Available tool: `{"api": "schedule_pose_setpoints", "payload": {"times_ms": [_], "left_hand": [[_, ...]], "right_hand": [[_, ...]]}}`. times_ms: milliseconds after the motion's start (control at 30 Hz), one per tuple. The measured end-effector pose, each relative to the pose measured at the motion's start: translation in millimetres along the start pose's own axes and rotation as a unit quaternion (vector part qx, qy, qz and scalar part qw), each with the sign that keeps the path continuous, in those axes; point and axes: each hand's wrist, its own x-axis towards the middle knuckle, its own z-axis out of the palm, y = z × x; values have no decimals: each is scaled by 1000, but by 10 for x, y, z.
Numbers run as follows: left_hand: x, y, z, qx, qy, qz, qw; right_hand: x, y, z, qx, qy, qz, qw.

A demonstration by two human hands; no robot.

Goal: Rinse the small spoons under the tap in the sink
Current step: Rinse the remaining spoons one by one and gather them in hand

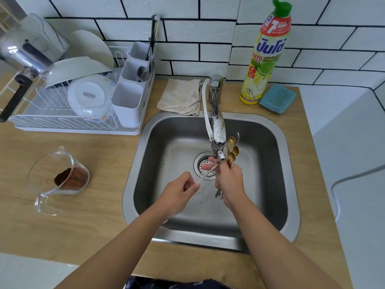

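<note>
Over the steel sink (268,132), my right hand (229,182) grips a bunch of small gold spoons (233,151), bowls up, just right of the chrome tap (217,130) spout. My left hand (179,195) pinches the handle end of one thin silver spoon (206,174). That spoon slants up to the right toward the spout, and the fingertips of my right hand touch its far end. The drain strainer (203,163) lies right below. I cannot tell whether water runs.
A dish rack (68,113) with bowls, plates and a cutlery caddy stands at the back left. A measuring jug (60,176) of brown grounds sits left of the sink. Behind the sink are a folded cloth (180,97), a dish soap bottle (266,57) and a blue sponge (278,98).
</note>
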Motion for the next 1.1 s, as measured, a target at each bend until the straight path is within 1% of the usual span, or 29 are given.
{"api": "schedule_pose_setpoints", "payload": {"times_ms": [133, 233, 333, 400, 467, 567, 700, 833, 900, 967, 1033, 1100], "left_hand": [[-15, 20, -3, -35, -41, -10, 999], [-34, 20, 2, -81, -69, -16, 994], [-2, 68, 31, -128, -49, 16, 990], [52, 128, 61, -132, -21, 35, 990], [114, 177, 117, -124, -6, 43, 991], [158, 208, 225, -126, -1, 25, 992], [181, 201, 291, -134, 3, -8, 991], [222, 224, 299, -109, -11, 15, 994], [231, 228, 302, -107, -27, 14, 994], [233, 228, 298, -138, -57, -19, 989], [234, 257, 272, -216, -106, -59, 969], [249, 320, 220, -259, -150, -81, 951]], "right_hand": [[22, -1, -36, -19, -22, 16, 999], [74, -45, -93, 27, -61, 35, 997], [72, -72, -185, 59, -124, 60, 989], [46, -67, -230, 62, -147, 59, 985], [32, -73, -239, 83, -145, 58, 984], [51, -118, -237, 137, -118, 62, 982], [52, -179, -276, 130, -97, 54, 985], [45, -198, -280, 129, -85, 58, 986], [46, -207, -296, 159, -84, 61, 982], [12, -245, -296, 172, -87, 74, 978], [-10, -265, -290, 143, -92, 69, 983], [-35, -286, -287, 116, -98, 46, 987]]}}
